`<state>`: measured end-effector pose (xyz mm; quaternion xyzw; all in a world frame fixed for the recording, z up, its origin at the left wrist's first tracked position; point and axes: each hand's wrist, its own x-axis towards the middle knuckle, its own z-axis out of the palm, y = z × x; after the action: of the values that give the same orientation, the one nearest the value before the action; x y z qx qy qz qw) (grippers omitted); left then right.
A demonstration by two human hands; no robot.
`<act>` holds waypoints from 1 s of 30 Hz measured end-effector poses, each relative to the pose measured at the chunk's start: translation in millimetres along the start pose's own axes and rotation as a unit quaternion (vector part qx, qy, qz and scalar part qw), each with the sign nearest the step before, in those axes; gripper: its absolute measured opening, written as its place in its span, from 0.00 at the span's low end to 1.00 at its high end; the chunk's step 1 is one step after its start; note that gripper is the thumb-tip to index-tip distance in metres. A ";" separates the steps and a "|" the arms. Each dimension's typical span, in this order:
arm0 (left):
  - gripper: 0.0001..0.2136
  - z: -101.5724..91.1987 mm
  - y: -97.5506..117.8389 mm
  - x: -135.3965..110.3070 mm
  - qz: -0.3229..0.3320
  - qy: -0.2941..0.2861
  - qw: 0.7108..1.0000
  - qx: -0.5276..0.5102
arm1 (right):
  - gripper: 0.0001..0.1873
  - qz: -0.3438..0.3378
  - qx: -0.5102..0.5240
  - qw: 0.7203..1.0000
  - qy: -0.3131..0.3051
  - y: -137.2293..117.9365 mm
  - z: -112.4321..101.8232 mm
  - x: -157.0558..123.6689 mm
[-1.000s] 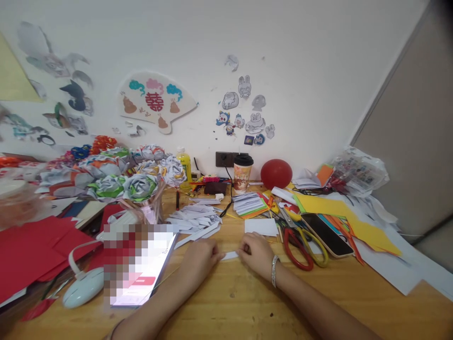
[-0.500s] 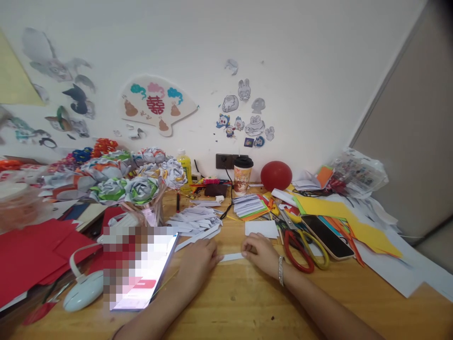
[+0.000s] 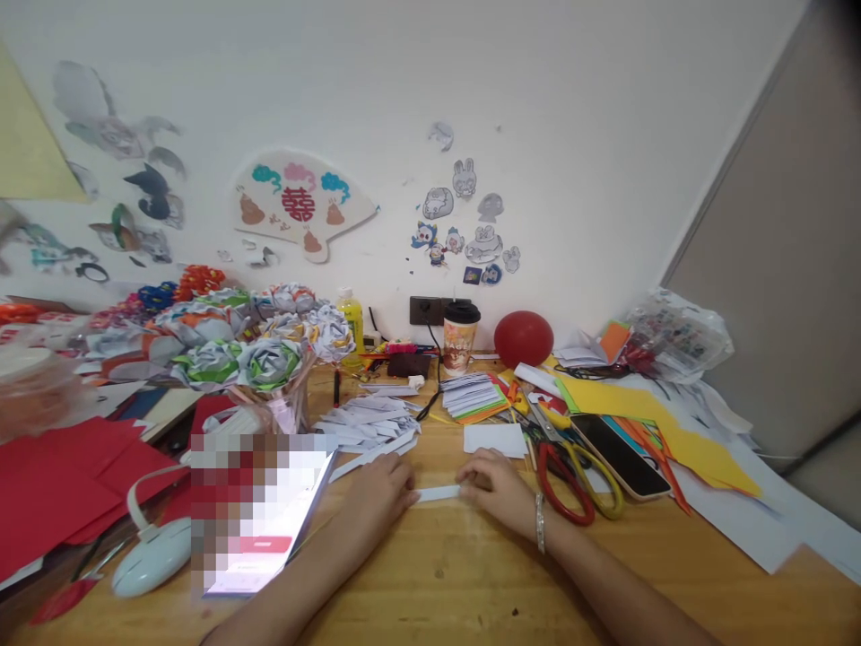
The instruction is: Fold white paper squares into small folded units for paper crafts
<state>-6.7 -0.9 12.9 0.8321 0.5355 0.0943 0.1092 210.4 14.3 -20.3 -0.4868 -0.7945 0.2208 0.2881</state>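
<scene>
A narrow white paper strip (image 3: 438, 493) lies across the wooden table (image 3: 430, 574) between my hands. My left hand (image 3: 385, 489) is closed on its left end, thumb and fingers together. At the other end, my right hand (image 3: 496, 487) pinches the strip, fingers curled, with a bracelet on the wrist. Just beyond my right hand rests a white paper rectangle (image 3: 496, 440). Past my left hand is a heap of folded white paper strips (image 3: 371, 420). Scissors with red and yellow handles (image 3: 570, 475) lie to the right of my right hand.
A lit tablet (image 3: 269, 538), partly blurred out, lies by my left forearm. Paper flowers (image 3: 269, 362) and red paper (image 3: 57, 489) are at left. A lidded cup (image 3: 458, 341), red balloon (image 3: 524, 338), stacked paper slips (image 3: 471, 395) and a phone (image 3: 622, 456) stand or lie at back and right.
The view has shifted slightly. Both hands stay on the strip's ends; my right hand's fingers are lifted a little and more of the strip's right end shows.
</scene>
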 end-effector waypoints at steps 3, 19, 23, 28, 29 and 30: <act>0.04 5.2 -0.2 0.5 0.016 0.007 1.000 0.010 | 0.06 0.022 -0.024 0.999 0.014 -7.6 5.3 -1.3; 0.09 -17.8 11.9 -8.3 -0.009 -0.002 0.998 -0.056 | 0.07 -0.121 -0.048 0.991 -0.003 -3.2 -6.9 -1.2; 0.10 -17.8 9.1 -7.6 -0.005 0.000 0.994 -0.105 | 0.05 -0.134 -0.070 0.988 0.002 -2.5 -9.9 -1.9; 0.09 -16.2 9.1 -9.3 0.017 0.033 0.995 -0.096 | 0.06 -0.116 -0.078 0.990 -0.003 -6.7 -12.3 -3.7; 0.09 -16.1 9.4 -9.8 0.028 0.035 0.995 -0.092 | 0.08 -0.122 -0.078 0.989 -0.006 -7.4 -12.4 -4.0; 0.10 -16.1 9.7 -10.4 0.039 0.036 0.995 -0.087 | 0.09 -0.130 -0.078 0.988 -0.008 -7.7 -12.4 -4.3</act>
<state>-7.0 -13.0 30.7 0.8359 0.4957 0.1749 0.1577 215.2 8.0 -7.4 -0.3986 -0.8682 0.1223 0.2689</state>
